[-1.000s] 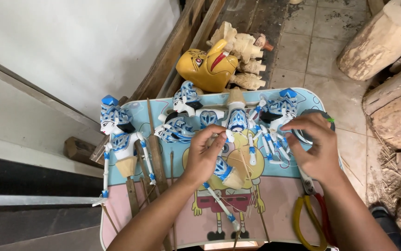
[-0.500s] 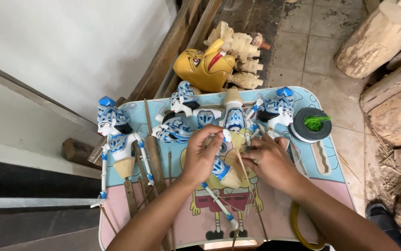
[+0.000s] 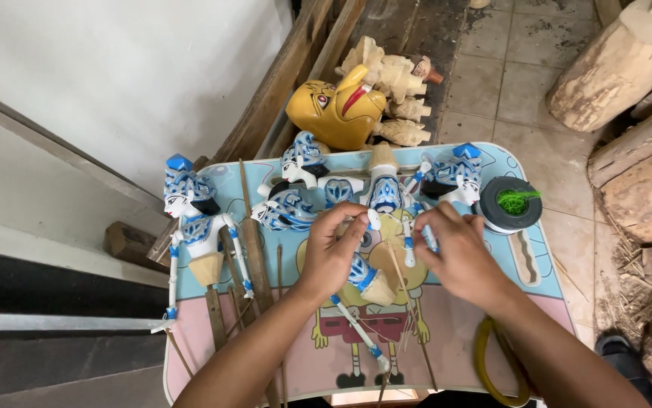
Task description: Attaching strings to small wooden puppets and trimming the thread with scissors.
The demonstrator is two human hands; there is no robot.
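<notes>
On the small cartoon-printed table point(image 3: 553, 302), near its middle, both hands work on one blue-and-white rod puppet point(image 3: 384, 198) that lies flat, head toward twelve o'clock. The left hand point(image 3: 331, 253) has its fingers curled narrow, the fingertips pinching the puppet's thin white arm just beside the torso. The right hand point(image 3: 458, 253), at three o'clock of the left one, also has its fingers drawn together, pinched on a small blue-and-white arm piece; how firmly it grips cannot be told. The puppet's lower body and its wooden rod run down toward six o'clock between the two forearms.

Around them lie more puppets of the same colours: one finished figure point(image 3: 194, 227) at nine o'clock (its rod arms spread wide), two heads point(image 3: 296, 177) at eleven o'clock, another head point(image 3: 454, 174) at one o'clock. A dark spool with green thread point(image 3: 509, 204) sits at two o'clock, near the right hand. Beyond the table's far edge, at twelve o'clock, rest a yellow carved mask point(image 3: 337, 113) and unpainted wooden figures point(image 3: 390, 83). Logs point(image 3: 613, 75) lie on the tiled floor at two o'clock.
</notes>
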